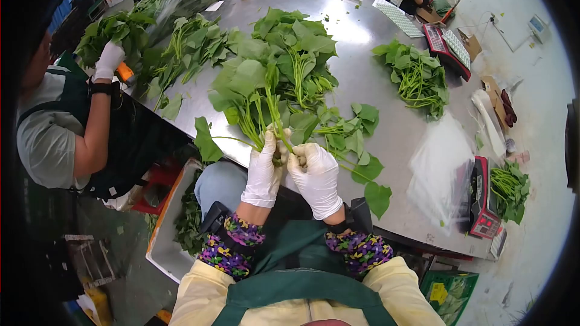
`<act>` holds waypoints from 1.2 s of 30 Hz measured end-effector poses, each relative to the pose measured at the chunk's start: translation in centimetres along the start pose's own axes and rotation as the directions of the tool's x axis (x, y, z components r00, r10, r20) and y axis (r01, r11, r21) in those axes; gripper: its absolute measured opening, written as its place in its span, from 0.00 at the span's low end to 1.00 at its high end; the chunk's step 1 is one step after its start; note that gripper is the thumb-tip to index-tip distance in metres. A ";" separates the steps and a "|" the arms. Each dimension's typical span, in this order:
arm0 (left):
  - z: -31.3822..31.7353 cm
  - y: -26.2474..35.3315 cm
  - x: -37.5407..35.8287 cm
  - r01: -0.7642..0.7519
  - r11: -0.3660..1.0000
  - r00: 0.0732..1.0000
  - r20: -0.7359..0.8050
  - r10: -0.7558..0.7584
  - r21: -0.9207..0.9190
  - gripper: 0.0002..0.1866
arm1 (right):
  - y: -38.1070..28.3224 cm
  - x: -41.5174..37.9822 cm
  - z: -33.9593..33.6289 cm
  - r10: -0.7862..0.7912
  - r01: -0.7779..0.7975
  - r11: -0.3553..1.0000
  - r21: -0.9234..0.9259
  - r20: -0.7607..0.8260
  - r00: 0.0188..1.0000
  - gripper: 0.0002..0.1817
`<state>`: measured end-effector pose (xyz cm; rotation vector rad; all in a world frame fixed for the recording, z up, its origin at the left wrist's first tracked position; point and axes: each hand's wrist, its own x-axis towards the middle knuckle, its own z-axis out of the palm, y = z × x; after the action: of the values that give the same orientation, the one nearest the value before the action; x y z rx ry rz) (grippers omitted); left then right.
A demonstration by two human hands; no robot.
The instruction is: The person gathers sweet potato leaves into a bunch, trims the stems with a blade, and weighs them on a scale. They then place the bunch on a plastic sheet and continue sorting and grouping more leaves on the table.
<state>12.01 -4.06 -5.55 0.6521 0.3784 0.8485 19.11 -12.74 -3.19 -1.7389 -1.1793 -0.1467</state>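
Head view looks down on two white-gloved hands meeting at the near edge of a steel table [374, 48]. Left hand [264, 170] has its fingers curled together around the stems of a bunch of greens [257, 93], clamping it near the cut ends; right hand [316, 175] sits just beside it, fingertips pinched on the same stems. Beyond the fingers the bunch fans out: thin pale-green stalks, then broad, heart-shaped dark leaves lying flat on the steel. Loose leaves [356, 139] lie just right of the right fingers, and a second pile [417, 75] lies well apart further right. A red scale [480, 202] stands to the far right; its writing is too small to read.
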 end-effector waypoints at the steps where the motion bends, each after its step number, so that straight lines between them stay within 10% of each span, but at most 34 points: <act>1: 0.2 -0.1 0.1 -0.010 1.000 0.997 -0.072 0.010 0.002 0.18 | 0.0 0.0 0.0 -0.100 0.098 0.986 -0.133 -0.003 0.995 0.07; 8: 0.1 -0.2 -0.2 0.043 0.996 0.998 0.059 -0.038 -0.083 0.19 | 0.6 0.0 -0.5 -0.153 0.170 0.938 -0.303 0.079 0.985 0.07; 11: -0.1 0.2 0.0 0.009 0.996 0.993 0.115 0.001 -0.087 0.18 | 0.7 0.8 -1.7 0.139 -0.153 0.987 0.048 0.215 0.967 0.10; 16: 1.5 1.1 -1.4 0.006 0.913 0.986 0.152 -0.074 0.408 0.12 | 0.3 4.5 -2.3 0.193 -0.210 0.948 0.239 0.092 0.977 0.16; 23: 2.1 0.6 -2.1 0.061 0.840 0.994 0.048 -0.102 0.538 0.12 | -0.3 4.1 -1.2 0.193 -0.186 0.971 0.152 -0.037 0.980 0.08; 31: 1.1 0.9 -1.0 0.064 0.968 0.996 -0.069 -0.048 0.241 0.15 | -1.0 2.0 -0.8 -0.200 0.195 0.980 -0.047 -0.157 0.967 0.08; 36: 1.7 2.7 -0.9 0.220 0.954 0.966 0.182 -0.184 -0.205 0.16 | 1.0 2.2 -1.9 0.114 -0.114 0.994 -0.002 -0.035 0.993 0.09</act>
<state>10.87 -4.11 -2.44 0.4586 0.1954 0.6261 21.79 -12.80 -1.63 -1.7948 -1.0524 -0.1103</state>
